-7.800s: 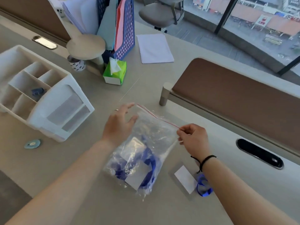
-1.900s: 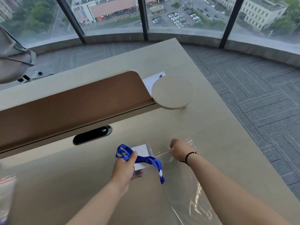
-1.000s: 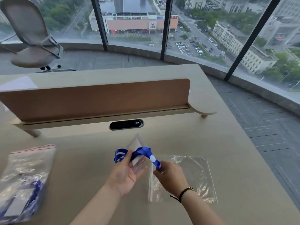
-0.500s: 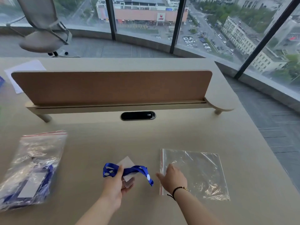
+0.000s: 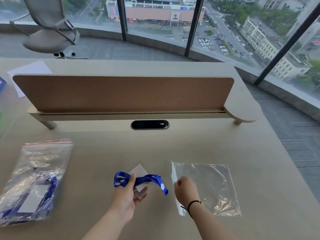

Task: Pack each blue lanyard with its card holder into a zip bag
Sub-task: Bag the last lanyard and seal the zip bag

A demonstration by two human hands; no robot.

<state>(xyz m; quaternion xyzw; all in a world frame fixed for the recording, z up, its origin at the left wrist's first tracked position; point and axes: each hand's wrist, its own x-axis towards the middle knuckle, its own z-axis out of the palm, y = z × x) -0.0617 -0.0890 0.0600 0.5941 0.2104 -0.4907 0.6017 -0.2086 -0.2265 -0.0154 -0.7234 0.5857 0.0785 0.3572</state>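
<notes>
Lanyard (image 5: 147,179): blue ribbon, bunched in loops, held above the desk in the left hand (image 5: 127,196); one end droops to the right, bearing a white round spot.

Card holder (image 5: 139,177): clear sleeve with a white card inside, tilted corner-up, held behind the lanyard in the same hand.

Empty bag (image 5: 211,186): clear zip bag, flat on the desk to the right of the lanyard, its mouth edge facing left; the right hand (image 5: 186,191) pinches that edge.

Filled bag (image 5: 36,179): clear, crinkled, red-lined zip at its far end, lying at far left; blue lanyards and white-carded holders show through it.
</notes>
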